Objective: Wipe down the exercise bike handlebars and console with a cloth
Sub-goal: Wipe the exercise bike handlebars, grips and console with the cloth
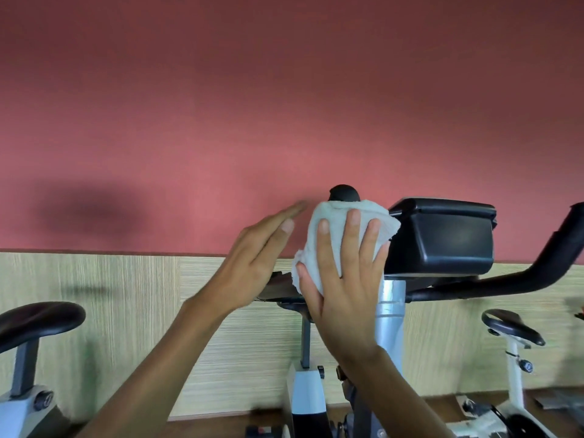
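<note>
My right hand (344, 279) presses a pale grey cloth (335, 226) around the left handlebar of the exercise bike. Only the bar's black rounded tip (344, 193) shows above the cloth. My left hand (256, 260) is flat with fingers straight, just left of the cloth, holding nothing. The black console (442, 238) sits right of the cloth on a silver post (390, 317). The right handlebar (521, 279) curves up toward the right edge.
A black saddle on a grey post (38, 320) stands at the far left, and another saddle on a white frame (512, 327) at the right. A red wall (284, 105) over wood-grain panelling (126, 311) lies close behind the bike.
</note>
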The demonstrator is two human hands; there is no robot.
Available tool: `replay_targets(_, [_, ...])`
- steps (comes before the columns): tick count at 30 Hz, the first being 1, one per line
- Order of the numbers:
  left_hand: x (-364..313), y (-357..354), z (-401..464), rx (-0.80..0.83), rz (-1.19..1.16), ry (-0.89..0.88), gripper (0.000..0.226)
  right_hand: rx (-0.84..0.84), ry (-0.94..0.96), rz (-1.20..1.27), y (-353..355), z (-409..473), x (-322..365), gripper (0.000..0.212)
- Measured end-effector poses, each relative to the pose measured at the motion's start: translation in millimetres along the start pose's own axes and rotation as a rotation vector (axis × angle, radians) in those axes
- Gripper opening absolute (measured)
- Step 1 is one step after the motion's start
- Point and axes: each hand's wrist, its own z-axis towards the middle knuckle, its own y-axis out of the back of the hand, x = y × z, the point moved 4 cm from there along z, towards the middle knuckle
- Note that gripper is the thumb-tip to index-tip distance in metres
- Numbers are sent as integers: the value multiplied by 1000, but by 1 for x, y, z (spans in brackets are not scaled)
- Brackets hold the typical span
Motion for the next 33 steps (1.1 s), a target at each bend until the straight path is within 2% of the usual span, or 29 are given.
replay_targets(4, [52,-12,-21,-24,19,71,44,4,30,-88,4,13,6,59])
replay_targets(8, [86,-24,-28,-17,15,38,41,17,79,-187,8,10,8,52])
replay_targets(13, [105,-25,-17,64,145,-126,36,36,79,-286,6,10,16,50])
replay_targets(18, [131,-25,6,188,119,-291,43,29,45,-321,2,12,25,47])
replay_targets(23, [147,-31,19,323,-5,-423,46,56,8,-471,0,18,38,47])
replay_targets(29, [157,-36,21,303,-160,-517,46,162,-58,-702,-2,25,53,47])
replay_targets(31, [163,-38,21,317,-242,-494,45,199,-75,-790,-4,28,58,47])
replay_targets(33, [171,-42,20,410,-348,-441,50,215,-92,-866,-8,30,63,46])
